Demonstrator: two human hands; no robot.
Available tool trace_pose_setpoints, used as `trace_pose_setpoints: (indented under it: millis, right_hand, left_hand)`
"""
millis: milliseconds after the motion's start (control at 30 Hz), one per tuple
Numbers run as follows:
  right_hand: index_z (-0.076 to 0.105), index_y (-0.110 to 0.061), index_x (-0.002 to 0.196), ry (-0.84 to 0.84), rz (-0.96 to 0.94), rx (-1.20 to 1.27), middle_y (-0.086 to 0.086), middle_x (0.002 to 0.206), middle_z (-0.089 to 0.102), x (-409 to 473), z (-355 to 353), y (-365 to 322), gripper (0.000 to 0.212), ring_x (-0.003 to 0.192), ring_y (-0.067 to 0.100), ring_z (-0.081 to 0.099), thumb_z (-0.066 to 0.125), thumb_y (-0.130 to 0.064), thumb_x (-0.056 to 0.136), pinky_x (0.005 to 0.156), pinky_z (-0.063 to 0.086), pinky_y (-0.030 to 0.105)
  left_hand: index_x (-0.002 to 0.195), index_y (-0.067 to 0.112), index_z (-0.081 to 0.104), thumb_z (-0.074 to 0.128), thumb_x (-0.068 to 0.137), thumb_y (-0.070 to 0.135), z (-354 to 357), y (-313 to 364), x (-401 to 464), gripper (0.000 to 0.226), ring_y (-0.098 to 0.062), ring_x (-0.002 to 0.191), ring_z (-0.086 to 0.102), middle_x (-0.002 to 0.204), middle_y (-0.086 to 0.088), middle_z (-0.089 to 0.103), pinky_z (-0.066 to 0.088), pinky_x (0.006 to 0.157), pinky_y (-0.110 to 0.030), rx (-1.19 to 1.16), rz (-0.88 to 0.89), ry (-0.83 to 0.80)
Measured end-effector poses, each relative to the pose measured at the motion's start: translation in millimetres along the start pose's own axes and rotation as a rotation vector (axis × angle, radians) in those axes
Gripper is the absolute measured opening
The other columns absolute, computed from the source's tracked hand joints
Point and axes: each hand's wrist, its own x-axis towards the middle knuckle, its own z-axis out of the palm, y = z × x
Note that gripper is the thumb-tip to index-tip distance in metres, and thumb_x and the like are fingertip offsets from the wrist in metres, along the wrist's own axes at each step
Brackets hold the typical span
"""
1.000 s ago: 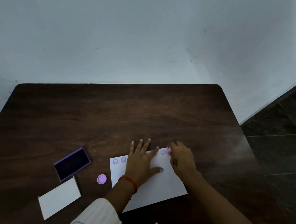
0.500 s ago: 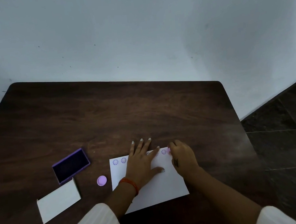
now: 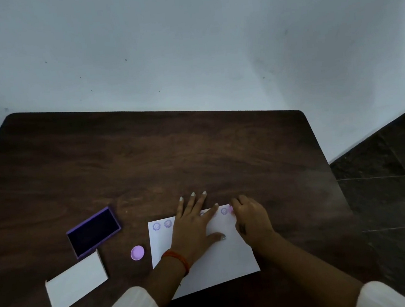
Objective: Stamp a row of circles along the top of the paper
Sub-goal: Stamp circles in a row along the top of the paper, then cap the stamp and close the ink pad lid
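A white sheet of paper (image 3: 222, 258) lies on the dark wooden table (image 3: 147, 159). Purple round stamp marks (image 3: 162, 225) run along its top edge, and one more mark (image 3: 224, 210) shows near the right corner. My left hand (image 3: 194, 226) lies flat on the paper with fingers spread and covers the middle of the row. My right hand (image 3: 252, 219) is closed around a small pink stamp (image 3: 231, 209) that it holds down at the paper's top right corner. Only the stamp's pink edge shows.
An open purple ink pad (image 3: 93, 231) sits left of the paper. Its white lid (image 3: 76, 283) lies nearer the front edge. A small round purple cap (image 3: 137, 253) rests between pad and paper. The table's right edge drops to dark floor tiles (image 3: 394, 183).
Both hands stay in place on the paper. The view has shifted slightly, and the right sleeve has come into the lower right corner.
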Motion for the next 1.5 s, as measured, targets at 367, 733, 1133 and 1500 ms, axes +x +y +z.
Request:
trace_pose_setpoints:
  millis: [367, 733, 1133, 1500]
  right_hand:
    - [0.071, -0.013, 0.093, 0.306, 0.329, 0.772, 0.005, 0.092, 0.073, -17.7, -29.8, 6.7, 0.011, 0.088, 0.015, 0.066, 0.065, -0.013, 0.084, 0.086, 0.055, 0.036]
    - [0.073, 0.002, 0.07, 0.113, 0.748, 2.297, 0.015, 0.068, 0.076, -66.5, -36.1, -7.7, 0.025, 0.061, 0.018, 0.074, 0.055, -0.003, 0.087, 0.048, 0.059, 0.024]
    - [0.074, 0.006, 0.072, -0.072, 0.759, 2.389, 0.016, 0.077, 0.076, -93.4, 7.1, -62.1, 0.022, 0.069, 0.021, 0.074, 0.056, 0.0, 0.085, 0.061, 0.063, 0.031]
    - [0.075, 0.004, 0.072, -0.128, 0.732, 2.334, 0.017, 0.081, 0.077, -88.1, 11.2, -77.8, 0.014, 0.073, 0.023, 0.075, 0.065, -0.003, 0.066, 0.068, 0.062, 0.033]
  left_hand:
    - [0.143, 0.037, 0.018, 0.047, 0.079, 0.067, -16.4, 6.2, -4.5, 0.077, -0.024, 0.147, 0.001, 0.159, -0.002, 0.006, -0.012, 0.116, -0.047, 0.039, 0.01, -0.026]
    - [0.142, 0.035, 0.023, 0.051, 0.083, 0.058, -39.0, -0.5, -49.1, 0.07, -0.021, 0.146, 0.01, 0.157, 0.001, 0.017, -0.002, 0.118, -0.041, -0.147, -0.049, 0.201]
    - [0.129, 0.01, 0.052, 0.069, 0.079, 0.005, -28.8, -54.5, -137.5, 0.053, -0.028, 0.132, 0.041, 0.14, -0.011, 0.049, 0.035, 0.11, -0.039, -0.359, -0.438, 0.464]
    - [0.109, 0.005, 0.066, 0.072, 0.076, 0.008, -25.4, -64.9, -127.9, 0.034, -0.034, 0.116, 0.048, 0.119, -0.018, 0.06, 0.041, 0.099, -0.04, -0.34, -0.478, 0.449]
